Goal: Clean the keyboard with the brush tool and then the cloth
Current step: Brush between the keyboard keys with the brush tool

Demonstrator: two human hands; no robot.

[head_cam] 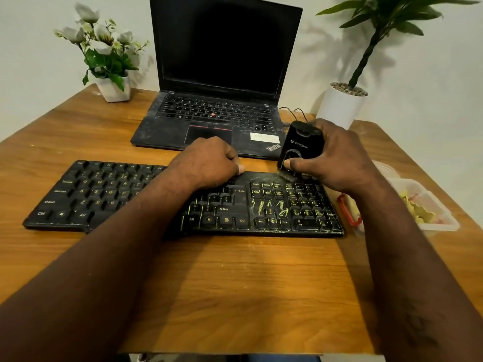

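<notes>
One brush tool (300, 146) | right hand (339, 160) grips | keyboard (104, 194) far-right edge

A wooden table (235, 283) is topped by a black keyboard (104, 194) at the front, with an open laptop (209, 126) set behind it. A small flowerpot (115, 91) is placed at the far left, a tall white plant pot (339, 108) at the far right, and a clear plastic container (431, 205) by the right edge.

I sat at a home-office desk: an open laptop (224, 74) at the wooden tabletop's (235, 283) far edge, potted flowers (109, 61) and a plant (345, 100) flanking it.
</notes>
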